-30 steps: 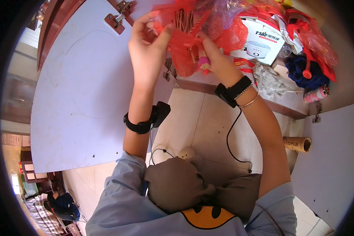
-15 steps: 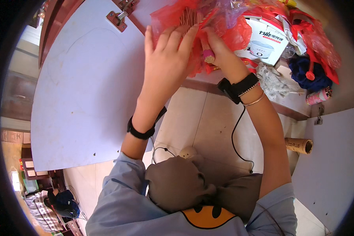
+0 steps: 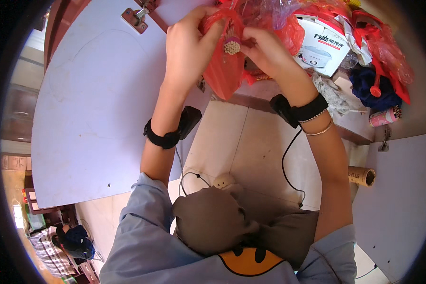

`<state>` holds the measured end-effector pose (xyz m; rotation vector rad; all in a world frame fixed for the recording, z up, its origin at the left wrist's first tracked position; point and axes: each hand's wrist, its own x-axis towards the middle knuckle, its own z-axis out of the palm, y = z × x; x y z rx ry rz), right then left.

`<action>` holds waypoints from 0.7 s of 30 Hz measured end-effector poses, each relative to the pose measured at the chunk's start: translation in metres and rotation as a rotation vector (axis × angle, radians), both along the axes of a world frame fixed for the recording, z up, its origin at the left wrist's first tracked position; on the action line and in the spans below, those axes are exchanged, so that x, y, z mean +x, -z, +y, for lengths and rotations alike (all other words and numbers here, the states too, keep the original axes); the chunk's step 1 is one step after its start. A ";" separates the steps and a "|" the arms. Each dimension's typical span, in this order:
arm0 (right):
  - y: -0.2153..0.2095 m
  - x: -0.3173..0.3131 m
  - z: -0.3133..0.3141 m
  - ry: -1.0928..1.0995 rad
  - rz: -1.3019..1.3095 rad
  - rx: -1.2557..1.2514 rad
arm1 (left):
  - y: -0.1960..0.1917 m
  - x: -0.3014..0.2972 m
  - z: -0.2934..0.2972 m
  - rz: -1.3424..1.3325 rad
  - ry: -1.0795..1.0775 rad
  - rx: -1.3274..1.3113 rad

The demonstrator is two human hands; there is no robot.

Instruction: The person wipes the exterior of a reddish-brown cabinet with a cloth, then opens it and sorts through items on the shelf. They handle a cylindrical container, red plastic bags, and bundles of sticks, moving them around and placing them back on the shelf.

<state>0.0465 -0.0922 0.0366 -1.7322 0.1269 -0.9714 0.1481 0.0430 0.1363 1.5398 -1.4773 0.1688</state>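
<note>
Cupboard shelf (image 3: 355, 122) bears black-lettered box (image 3: 319, 46) near red bag (image 3: 221, 75).

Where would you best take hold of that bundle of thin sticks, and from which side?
Probably around the purple band, coming from the right, where the right hand is. The bundle of sticks points its blunt end toward the camera, and its narrow, round shape should suit a wraparound grip; the red bag crowds its left side.
</note>
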 end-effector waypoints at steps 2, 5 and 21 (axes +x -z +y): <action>-0.004 -0.003 0.005 0.030 0.020 -0.003 | 0.000 -0.001 0.001 0.046 0.010 0.024; -0.018 -0.013 0.024 -0.046 -0.051 0.218 | -0.001 0.001 0.005 0.130 0.013 0.097; -0.034 -0.019 0.079 0.414 0.091 -0.215 | -0.002 -0.009 0.023 0.530 0.342 0.249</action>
